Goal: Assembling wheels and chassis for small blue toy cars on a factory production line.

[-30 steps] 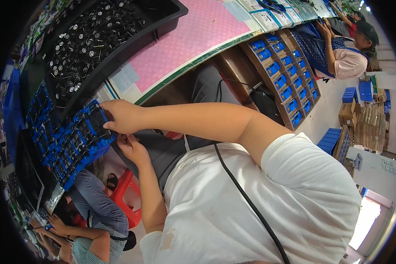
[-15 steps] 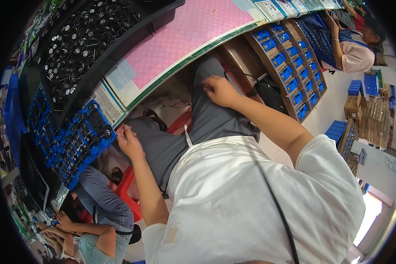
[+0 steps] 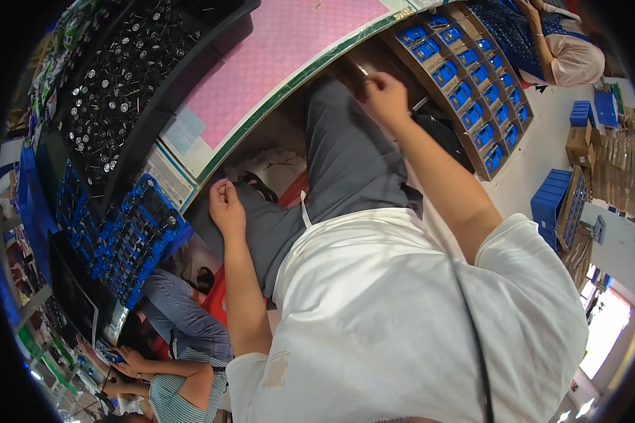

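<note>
— Where do our hands sit now?
— Both have left the blue tray (image 3: 137, 236) at the counter's (image 3: 289, 56) edge. Left hand (image 3: 227, 204) curls over our lap, grip unclear. Right hand (image 3: 384, 95) lifts away, clenched; contents hidden.

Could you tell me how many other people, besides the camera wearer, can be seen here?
2: one person at top right, one co-worker seated at bottom left. Others may be hidden.

Your left hand (image 3: 226, 208) is hanging in open room over your lap; the surface (image 3: 289, 42) edge is blocking above, the blue tray (image 3: 137, 233) crowding leftward.
</note>
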Tool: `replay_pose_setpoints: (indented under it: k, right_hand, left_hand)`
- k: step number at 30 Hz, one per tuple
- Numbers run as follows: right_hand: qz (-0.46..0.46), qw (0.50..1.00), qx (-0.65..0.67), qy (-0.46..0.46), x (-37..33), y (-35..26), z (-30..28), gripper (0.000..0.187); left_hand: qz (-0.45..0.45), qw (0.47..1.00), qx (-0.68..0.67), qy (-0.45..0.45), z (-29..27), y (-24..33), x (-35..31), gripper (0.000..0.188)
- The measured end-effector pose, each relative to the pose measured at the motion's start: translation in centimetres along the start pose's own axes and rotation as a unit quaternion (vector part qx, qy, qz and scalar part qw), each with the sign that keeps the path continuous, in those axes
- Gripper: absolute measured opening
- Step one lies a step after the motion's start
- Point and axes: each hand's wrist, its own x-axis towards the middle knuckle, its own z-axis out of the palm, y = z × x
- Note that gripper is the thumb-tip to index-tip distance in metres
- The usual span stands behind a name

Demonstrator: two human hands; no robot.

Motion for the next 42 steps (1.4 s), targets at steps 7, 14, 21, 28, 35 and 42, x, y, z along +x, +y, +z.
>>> replay_pose_setpoints:
  k: [7,14,21,28,35,42]
  right_hand:
    - [0.052,0.985,-0.160,0.023,5.1,8.5,-6.5,0.030]
    - [0.151,0.952,-0.265,-0.035,4.9,13.8,-5.5,0.064]
    - [0.188,0.977,-0.072,-0.069,4.1,13.1,-7.8,0.057]
    - [0.170,0.984,-0.040,0.036,0.8,14.3,-18.3,0.038]
    - [0.345,0.908,-0.050,0.230,-8.0,26.2,-29.5,0.034]
    - [0.452,0.845,0.027,0.285,-11.4,27.2,-30.6,0.047]
  left_hand:
    - [0.011,0.999,0.045,0.023,-0.8,-1.1,0.4,0.017]
    - [0.009,0.996,0.088,0.010,-0.2,0.6,0.0,0.022]
    - [0.004,0.996,0.093,-0.004,0.7,0.3,0.6,0.023]
    - [0.020,0.993,0.110,-0.048,1.8,0.0,1.9,0.023]
    - [-0.058,0.986,0.001,-0.155,4.9,1.0,3.5,0.018]
    - [-0.086,0.974,-0.016,-0.207,5.8,1.6,3.0,0.019]
